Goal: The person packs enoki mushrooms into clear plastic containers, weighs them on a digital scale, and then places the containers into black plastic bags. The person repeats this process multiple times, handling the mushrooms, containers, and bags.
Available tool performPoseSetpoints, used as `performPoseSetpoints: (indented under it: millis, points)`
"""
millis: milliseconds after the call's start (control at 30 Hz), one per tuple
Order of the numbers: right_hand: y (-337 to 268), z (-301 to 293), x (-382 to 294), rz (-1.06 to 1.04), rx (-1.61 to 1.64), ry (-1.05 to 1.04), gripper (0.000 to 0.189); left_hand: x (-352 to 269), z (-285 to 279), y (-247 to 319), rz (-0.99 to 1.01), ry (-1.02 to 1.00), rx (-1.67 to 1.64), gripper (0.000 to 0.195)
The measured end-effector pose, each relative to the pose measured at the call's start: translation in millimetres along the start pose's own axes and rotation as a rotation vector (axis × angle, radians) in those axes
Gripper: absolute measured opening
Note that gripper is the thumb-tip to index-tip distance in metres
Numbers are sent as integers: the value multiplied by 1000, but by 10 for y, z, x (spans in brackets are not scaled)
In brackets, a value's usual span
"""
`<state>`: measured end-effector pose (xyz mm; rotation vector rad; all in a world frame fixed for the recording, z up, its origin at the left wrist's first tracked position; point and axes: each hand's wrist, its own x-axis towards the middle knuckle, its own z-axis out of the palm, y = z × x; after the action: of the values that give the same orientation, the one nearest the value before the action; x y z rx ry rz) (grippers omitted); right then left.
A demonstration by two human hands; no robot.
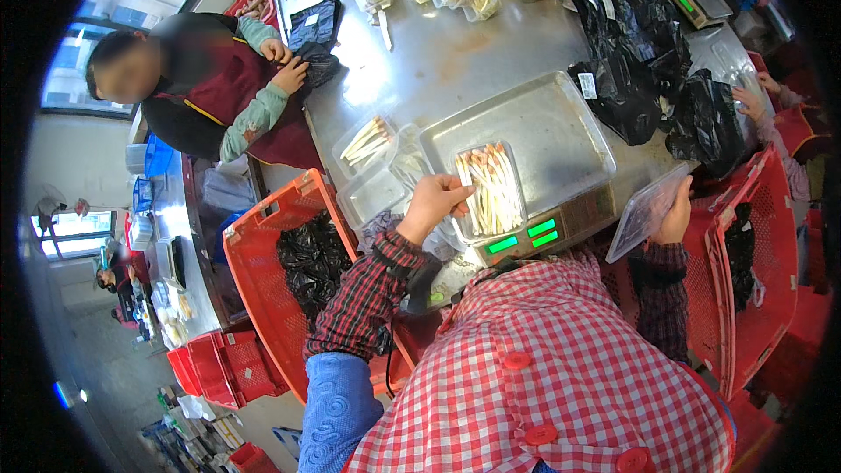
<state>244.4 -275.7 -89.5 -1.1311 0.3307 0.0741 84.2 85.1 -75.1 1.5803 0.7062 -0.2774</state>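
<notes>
My left hand (435,205) reaches over the left rim of a clear plastic container (523,210), thumb and fingertips drawn together. Whether it pinches the rim or a stalk is unclear. Pale slender stalks (489,192) with reddish-brown ends fill this container. Under it is a wide shallow metal tray (558,144), on a digital scale (578,218) with lit green displays. My right hand (673,215) grips a clear plastic lid (642,213) by its right edge, tilted and apart from the tray.
Another container of stalks (365,143) sits left of the tray, by an unfilled container (373,197). Black plastic bags (624,79) lie to the right. Red crates (289,236) flank me. A person (217,92) handles a black bag across the steel table (420,66); another person's hand (749,102) shows far right.
</notes>
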Motion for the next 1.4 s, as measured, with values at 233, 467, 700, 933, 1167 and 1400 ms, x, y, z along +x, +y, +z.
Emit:
performPoseSetpoints:
  millis: [233,467,700,933,1167,1400]
  points:
    - [-84,-99,6,-97,-171,-70,41,-237,-106,12,189,137,323,25]
    - [24,-175,57,48,21,-86,44,-477,-288,-14,141,195,253,23]
    - [64,-154,131,66,-17,-37,42,-285,-263,-106,370,349,352,37]
    - [9,58,25,12,59,-166,38,151,186,-233,484,259,705,72]
    - [32,54,8,39,-18,-44,41,-61,468,-415,478,391,980,85]
    - [146,135,-25,50,-38,-201,39,-70,774,-300,446,428,790,90]
